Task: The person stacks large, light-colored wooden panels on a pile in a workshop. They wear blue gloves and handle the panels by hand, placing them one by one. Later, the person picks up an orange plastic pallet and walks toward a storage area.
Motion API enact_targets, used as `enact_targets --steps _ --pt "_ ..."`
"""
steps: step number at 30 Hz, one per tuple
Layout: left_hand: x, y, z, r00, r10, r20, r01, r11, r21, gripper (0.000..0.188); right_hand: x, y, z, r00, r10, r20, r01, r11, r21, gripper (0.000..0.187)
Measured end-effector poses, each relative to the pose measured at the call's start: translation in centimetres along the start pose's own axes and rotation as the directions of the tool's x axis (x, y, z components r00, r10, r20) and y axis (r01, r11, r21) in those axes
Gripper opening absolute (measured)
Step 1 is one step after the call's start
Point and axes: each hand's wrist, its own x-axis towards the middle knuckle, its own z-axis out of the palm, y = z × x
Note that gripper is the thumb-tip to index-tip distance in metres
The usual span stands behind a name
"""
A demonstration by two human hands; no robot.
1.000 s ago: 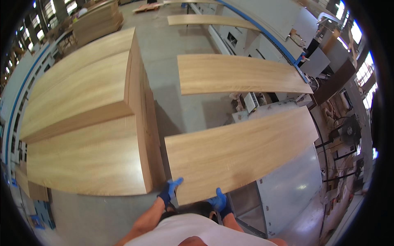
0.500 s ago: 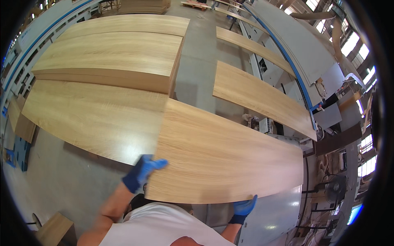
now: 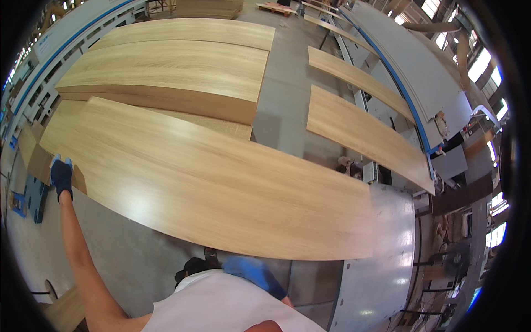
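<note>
A long wood-grain panel (image 3: 221,182) lies across the middle, its left part over another wood-grain panel (image 3: 63,124) and its right end over a metal table. My left hand (image 3: 62,174), in a dark blue glove with lighter fingertips, is stretched out to the far left beside the panels' left end. Its fingers point away from me and look apart; I see nothing held. Close to my body, by the near edge of the long panel, is my blue-gloved right hand (image 3: 249,272). Motion smears it, and its fingers do not show clearly.
A thick stack of wood-grain panels (image 3: 166,69) stands behind the long panel. Narrower boards (image 3: 365,135) lie along the machine line (image 3: 406,105) at the right. The metal table (image 3: 381,276) is at the near right, a blue pallet (image 3: 36,196) at the left.
The long panel has moved left over the left-hand panel, baring more of the metal table. My left hand has reached far left; my right hand has come left toward my body.
</note>
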Motion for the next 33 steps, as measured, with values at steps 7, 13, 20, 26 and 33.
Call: enact_targets --steps 7,13,20,26,33 --pt "-16.0 9.1 1.4 0.973 -0.231 -0.018 0.199 0.87 -0.45 0.055 1.9 -4.5 -4.4 0.682 -0.396 -0.615 0.18 0.906 -0.384 0.031" --pt "-24.1 15.0 4.6 0.838 -0.426 0.34 0.449 0.186 -0.874 0.053 3.2 -3.8 -11.1 0.349 -0.517 -0.782 -0.435 0.649 -0.624 0.049" --pt "-18.9 14.7 7.1 0.862 -0.397 0.316 0.433 0.251 -0.866 0.05 12.6 -2.3 -7.8 0.785 -0.074 -0.615 -0.037 0.986 -0.166 0.039" --pt "-13.0 10.5 14.4 0.843 -0.435 0.315 0.457 0.275 -0.846 0.053 19.2 -3.5 -6.9 0.857 -0.242 -0.455 -0.015 0.871 -0.491 0.042" --pt "-9.9 4.6 18.5 0.812 -0.416 0.408 0.553 0.327 -0.766 0.057 21.4 -2.8 -4.5 0.837 -0.211 -0.506 -0.19 0.754 -0.629 0.054"
